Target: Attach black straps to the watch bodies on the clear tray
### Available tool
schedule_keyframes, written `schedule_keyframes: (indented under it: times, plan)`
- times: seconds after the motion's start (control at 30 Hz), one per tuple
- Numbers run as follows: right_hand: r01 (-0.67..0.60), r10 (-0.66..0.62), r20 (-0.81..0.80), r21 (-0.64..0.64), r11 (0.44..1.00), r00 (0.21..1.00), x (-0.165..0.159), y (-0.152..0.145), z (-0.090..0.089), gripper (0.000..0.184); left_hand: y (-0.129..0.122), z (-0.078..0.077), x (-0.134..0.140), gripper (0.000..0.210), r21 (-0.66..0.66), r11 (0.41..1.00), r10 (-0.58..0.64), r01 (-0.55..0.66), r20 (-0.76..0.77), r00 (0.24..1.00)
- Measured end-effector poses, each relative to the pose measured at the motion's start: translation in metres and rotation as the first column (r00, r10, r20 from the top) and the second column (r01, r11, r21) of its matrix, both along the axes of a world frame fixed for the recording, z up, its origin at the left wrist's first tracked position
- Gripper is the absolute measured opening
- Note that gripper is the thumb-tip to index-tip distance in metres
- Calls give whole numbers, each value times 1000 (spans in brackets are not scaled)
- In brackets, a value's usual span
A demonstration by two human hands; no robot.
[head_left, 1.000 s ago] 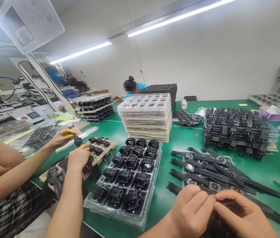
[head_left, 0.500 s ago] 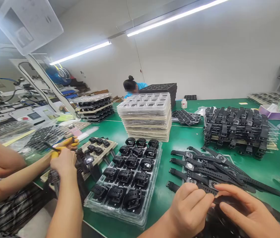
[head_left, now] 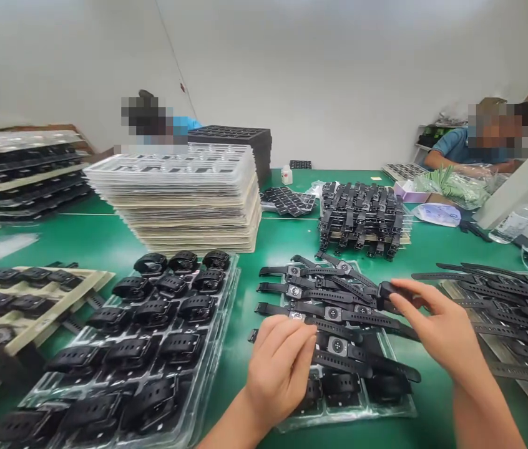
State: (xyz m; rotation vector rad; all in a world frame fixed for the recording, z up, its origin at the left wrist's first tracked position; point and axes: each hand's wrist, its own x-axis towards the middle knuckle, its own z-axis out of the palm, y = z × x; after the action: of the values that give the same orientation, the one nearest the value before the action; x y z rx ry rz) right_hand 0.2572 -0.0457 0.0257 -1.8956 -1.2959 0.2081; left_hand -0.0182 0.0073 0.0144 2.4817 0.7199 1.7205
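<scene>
My left hand is closed, fingertips pinched together, over the near left of a clear tray of black smartwatches. Whatever it pinches, if anything, is hidden. Out ahead to the right, my right hand grips a black smartwatch between thumb and fingers, at the right side of the pile. Several watches lie across that tray with straps stretched out and round sensor backs up, such as the watch between my hands. In the tray's near row, watches with curled straps sit in pockets.
On the left is a clear tray of strapped watches, with a cream tray beyond it. A tall stack of trays stands behind. More watches lie at right. Stacked watch trays stand farther back. Two people sit across the green table.
The view has swung right, and the neighbour's arms have left it. My hands, close together before, are now apart; the right one has reached forward to the watch pile.
</scene>
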Motion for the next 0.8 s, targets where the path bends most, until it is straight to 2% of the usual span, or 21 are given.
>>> schedule_keyframes:
  times: [0.07,0.17,0.23,0.3,0.5,0.6,0.67,0.73,0.8]
  plan:
    - [-149,149,-6,-117,982,989,2,-2,3,30,1,-1,0,20,4,1000,4,-4,1,1000]
    - [-375,394,0,-303,876,919,-1,-2,5,23,3,0,1,21,2,1000,11,-11,-9,1000]
    - [-437,481,26,-375,817,876,-4,-1,4,21,4,0,1,21,3,1000,11,-11,-17,1000]
    - [-453,523,58,-425,783,850,-6,1,1,21,3,1,1,21,4,1000,7,-7,-16,1000]
    - [-451,557,154,-434,780,816,-10,4,-3,18,5,3,0,21,-9,1000,30,-30,-14,999]
    - [-456,584,180,-462,760,791,-13,3,-4,15,3,8,-2,23,27,1000,-11,11,8,1000]
    - [-455,587,234,-436,776,775,-17,2,-2,10,-7,12,-5,23,70,994,-80,79,0,997]
    - [-458,563,305,-353,816,769,-21,0,0,9,-27,16,-10,20,76,989,-122,123,-21,992]
    - [-475,548,337,-279,835,766,-30,-1,2,11,-53,18,-15,19,3,995,-104,104,-28,994]
